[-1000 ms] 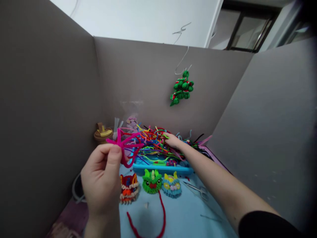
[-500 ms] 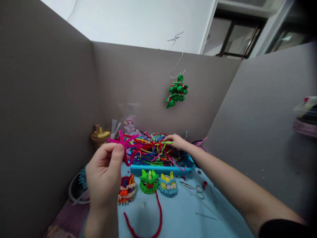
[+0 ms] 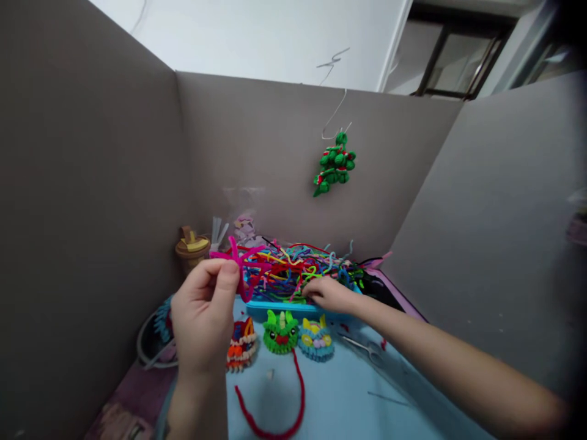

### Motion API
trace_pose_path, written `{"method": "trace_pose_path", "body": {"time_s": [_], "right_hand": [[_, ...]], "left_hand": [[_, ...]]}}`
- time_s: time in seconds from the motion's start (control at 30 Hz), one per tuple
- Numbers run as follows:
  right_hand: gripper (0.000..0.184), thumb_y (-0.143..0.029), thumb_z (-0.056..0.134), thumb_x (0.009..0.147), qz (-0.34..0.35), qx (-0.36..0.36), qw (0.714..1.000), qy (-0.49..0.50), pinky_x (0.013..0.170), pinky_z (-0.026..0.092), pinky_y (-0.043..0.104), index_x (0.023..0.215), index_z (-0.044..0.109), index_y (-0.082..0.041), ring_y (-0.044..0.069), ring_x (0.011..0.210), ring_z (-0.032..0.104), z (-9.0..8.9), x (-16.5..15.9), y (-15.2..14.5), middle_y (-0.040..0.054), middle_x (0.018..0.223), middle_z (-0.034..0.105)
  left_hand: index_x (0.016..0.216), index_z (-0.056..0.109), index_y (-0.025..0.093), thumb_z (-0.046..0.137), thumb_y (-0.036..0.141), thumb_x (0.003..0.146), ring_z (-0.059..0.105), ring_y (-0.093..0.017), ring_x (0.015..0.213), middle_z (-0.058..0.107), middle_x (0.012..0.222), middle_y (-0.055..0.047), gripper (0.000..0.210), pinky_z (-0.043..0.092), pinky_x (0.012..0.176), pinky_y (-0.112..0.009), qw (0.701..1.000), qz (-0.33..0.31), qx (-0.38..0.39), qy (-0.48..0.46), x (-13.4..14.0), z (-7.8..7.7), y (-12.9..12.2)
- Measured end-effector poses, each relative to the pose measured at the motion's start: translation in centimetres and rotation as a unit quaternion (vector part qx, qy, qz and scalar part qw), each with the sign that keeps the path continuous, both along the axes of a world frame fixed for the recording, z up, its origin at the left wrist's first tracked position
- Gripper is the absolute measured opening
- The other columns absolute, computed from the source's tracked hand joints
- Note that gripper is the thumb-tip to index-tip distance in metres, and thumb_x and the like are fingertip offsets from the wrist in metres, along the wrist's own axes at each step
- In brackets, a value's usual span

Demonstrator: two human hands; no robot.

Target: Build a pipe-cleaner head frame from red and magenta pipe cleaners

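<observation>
My left hand [image 3: 207,311] is closed, pinching a magenta piece of bent pipe cleaners [image 3: 239,264] whose arms spread outward like a star. My right hand [image 3: 331,294] reaches over the front of a blue tray [image 3: 293,306] heaped with many-coloured pipe cleaners [image 3: 293,260]. Its fingers are curled down into the heap, and what lies between them is hidden. On the table below stand three fuzzy animal-like figures: an orange and red one [image 3: 241,348], a green one [image 3: 280,333] and a light blue one [image 3: 315,341].
A red pipe cleaner [image 3: 300,382] curves across the blue table cover [image 3: 330,403]. Scissors [image 3: 364,348] lie under my right forearm. A brown cup [image 3: 191,245] and a grey bowl [image 3: 145,342] stand at left. A green ornament [image 3: 338,162] hangs before the grey panels [image 3: 257,134].
My right hand has moved down and toward the tray's front edge, its fingers now curled lower in the pipe cleaners. My left hand keeps hold of the magenta piece. The view has shifted slightly.
</observation>
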State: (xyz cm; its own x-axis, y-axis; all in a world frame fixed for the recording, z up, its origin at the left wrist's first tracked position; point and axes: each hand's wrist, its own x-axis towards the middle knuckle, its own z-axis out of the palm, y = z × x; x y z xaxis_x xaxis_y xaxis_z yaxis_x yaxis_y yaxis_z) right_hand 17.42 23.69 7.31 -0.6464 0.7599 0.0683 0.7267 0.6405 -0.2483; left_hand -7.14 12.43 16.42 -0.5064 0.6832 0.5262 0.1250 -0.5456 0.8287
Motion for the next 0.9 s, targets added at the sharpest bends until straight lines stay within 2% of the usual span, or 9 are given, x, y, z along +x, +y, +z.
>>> {"method": "trace_pose_path", "body": {"time_s": [0.07,0.13,0.23,0.43,0.5,0.57,0.67,0.77,0.9], "right_hand": [[0.031,-0.011,0.045,0.077,-0.098,-0.003,0.989,-0.112,0.074,0.046,0.024,0.096,0.068,-0.020,0.018,0.087,0.065,-1.4,-0.4,1.1,0.0059,0.095,0.071],[0.024,-0.017,0.052,0.076,-0.140,0.004,0.978,-0.157,0.072,0.048,0.029,0.093,0.069,-0.017,0.024,0.088,0.065,-2.3,-0.8,2.3,0.0120,0.095,0.070],[0.017,-0.014,0.060,0.070,-0.158,0.013,0.971,-0.180,0.070,0.047,0.031,0.083,0.070,-0.013,0.027,0.083,0.066,-2.6,-1.2,3.2,0.0171,0.089,0.070],[0.019,-0.014,0.055,0.074,-0.139,0.045,0.975,-0.168,0.072,0.045,0.030,0.083,0.070,-0.021,0.023,0.085,0.063,-0.9,-0.5,2.0,0.0105,0.088,0.070],[0.020,-0.017,0.052,0.077,-0.124,0.095,0.982,-0.102,0.078,0.043,0.032,0.085,0.070,-0.021,0.023,0.090,0.059,0.1,-0.1,1.4,0.0091,0.088,0.070],[0.020,-0.019,0.051,0.079,-0.111,0.142,0.984,0.010,0.083,0.041,0.035,0.086,0.070,-0.021,0.023,0.091,0.057,1.2,0.3,0.8,0.0078,0.086,0.070],[0.019,-0.022,0.050,0.078,-0.135,0.113,0.965,0.192,0.080,0.043,0.033,0.082,0.068,-0.019,0.020,0.084,0.058,2.8,1.0,0.6,0.0062,0.085,0.069],[0.018,-0.029,0.053,0.074,-0.205,0.038,0.913,0.351,0.062,0.044,0.028,0.081,0.065,-0.016,0.016,0.065,0.057,4.4,2.0,0.7,0.0036,0.073,0.065],[0.025,-0.034,0.063,0.065,-0.264,0.043,0.799,0.538,0.047,0.035,0.022,0.082,0.063,-0.015,0.009,0.048,0.046,7.3,3.9,0.6,-0.0040,0.057,0.054]], "left_hand": [[0.069,0.061,0.018,0.063,0.036,0.076,0.045,-0.008,0.052,0.052,0.056,0.004,0.019,0.036,0.046,-0.018,1.000,-0.009,0.003,-0.001,-0.1,-0.1,0.2],[0.070,0.060,0.018,0.062,0.036,0.077,0.045,-0.008,0.052,0.052,0.056,0.005,0.019,0.037,0.047,-0.018,0.999,-0.027,-0.008,-0.015,-0.3,-0.1,0.3],[0.069,0.059,0.018,0.061,0.037,0.077,0.044,-0.008,0.051,0.051,0.055,0.005,0.021,0.036,0.048,-0.019,0.997,-0.048,-0.018,-0.052,-0.7,-0.3,0.6],[0.069,0.059,0.018,0.061,0.035,0.077,0.045,-0.009,0.052,0.051,0.054,0.004,0.019,0.035,0.049,-0.019,0.995,-0.055,-0.006,-0.083,-1.2,-0.6,0.9],[0.069,0.059,0.018,0.062,0.036,0.077,0.045,-0.009,0.052,0.051,0.054,0.004,0.019,0.035,0.049,-0.019,0.994,-0.065,-0.008,-0.087,-1.0,-0.6,0.9],[0.069,0.059,0.018,0.062,0.035,0.077,0.044,-0.008,0.052,0.051,0.055,0.004,0.019,0.035,0.049,-0.018,0.993,-0.079,-0.009,-0.091,-0.8,-0.5,0.9],[0.069,0.060,0.017,0.063,0.034,0.076,0.043,-0.008,0.053,0.052,0.057,0.004,0.019,0.035,0.048,-0.018,0.992,-0.086,-0.007,-0.087,-0.6,-0.5,0.9],[0.071,0.060,0.018,0.063,0.035,0.076,0.043,-0.008,0.052,0.051,0.056,0.004,0.018,0.035,0.048,-0.018,0.994,-0.070,-0.004,-0.082,-0.6,-0.4,0.8],[0.071,0.061,0.018,0.062,0.036,0.076,0.043,-0.009,0.051,0.051,0.055,0.004,0.019,0.036,0.047,-0.018,0.996,-0.049,-0.017,-0.073,-0.9,-0.4,0.6]]}}
